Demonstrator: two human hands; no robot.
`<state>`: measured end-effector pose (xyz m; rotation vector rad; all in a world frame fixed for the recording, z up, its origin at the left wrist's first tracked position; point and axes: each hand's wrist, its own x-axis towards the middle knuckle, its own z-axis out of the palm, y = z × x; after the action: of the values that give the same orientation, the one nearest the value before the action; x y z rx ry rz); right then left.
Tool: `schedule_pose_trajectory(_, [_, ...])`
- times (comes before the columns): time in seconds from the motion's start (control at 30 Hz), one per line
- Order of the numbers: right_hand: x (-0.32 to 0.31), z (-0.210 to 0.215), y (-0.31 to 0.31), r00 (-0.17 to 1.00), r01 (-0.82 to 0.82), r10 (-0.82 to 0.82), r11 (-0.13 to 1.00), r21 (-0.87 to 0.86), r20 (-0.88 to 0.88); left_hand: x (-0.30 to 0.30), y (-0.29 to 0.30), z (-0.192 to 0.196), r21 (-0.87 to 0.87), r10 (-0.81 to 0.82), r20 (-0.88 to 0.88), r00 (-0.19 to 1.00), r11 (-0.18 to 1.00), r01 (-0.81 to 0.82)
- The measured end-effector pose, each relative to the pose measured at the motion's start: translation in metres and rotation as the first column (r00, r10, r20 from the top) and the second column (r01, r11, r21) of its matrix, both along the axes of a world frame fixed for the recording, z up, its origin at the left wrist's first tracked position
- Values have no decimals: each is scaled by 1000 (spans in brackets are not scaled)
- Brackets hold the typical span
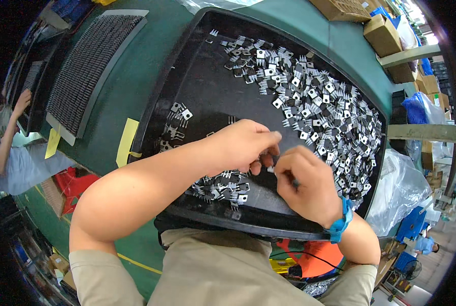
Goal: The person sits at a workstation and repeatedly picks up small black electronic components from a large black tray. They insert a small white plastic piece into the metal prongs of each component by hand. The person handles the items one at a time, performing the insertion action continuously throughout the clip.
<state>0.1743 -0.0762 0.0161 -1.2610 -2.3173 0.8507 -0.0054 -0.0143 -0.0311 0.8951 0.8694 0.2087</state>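
Note:
A big black tray (207, 86) rests at the green table's near edge. A large heap of small black components with metal tabs and legs (319, 107) fills its right side. A smaller sorted cluster (223, 186) lies near the front rim, partly under my forearm. My left hand (243, 145) and my right hand (307, 181) meet over the tray's front middle, fingertips pinched together on one small component (270, 169), mostly hidden by the fingers. A blue band circles my right wrist.
A long tray of neatly rowed components (93, 61) lies to the left on the green table (146, 41), with yellow tape strips (126, 140) near it. Another person's arm (8, 132) shows at far left. Cardboard boxes (381, 33) and plastic bags (401, 178) stand to the right.

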Motion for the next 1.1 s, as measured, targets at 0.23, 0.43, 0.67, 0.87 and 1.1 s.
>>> schedule_pose_trajectory(0.23, [-8,1,-1,998,-60,62,993,98,-19,-9,4,5,-105,250,88,964,965,-241])
schedule_pose_trajectory(0.43, [-22,-33,-17,886,-409,418,908,-88,200,-11,9,9,-89,337,111,935,941,-328])
schedule_pose_trajectory(0.67, [-17,-35,-16,923,-352,380,897,-268,59,-9,8,5,-52,272,74,959,962,-269])
schedule_pose_trajectory(0.87, [-1,-13,-3,991,-115,91,955,-273,-97,-7,4,3,80,138,-56,989,988,-134])
schedule_pose_trajectory(1.1, [-13,-2,1,934,214,-269,948,-235,-234,7,-13,1,-94,134,98,986,988,-124])
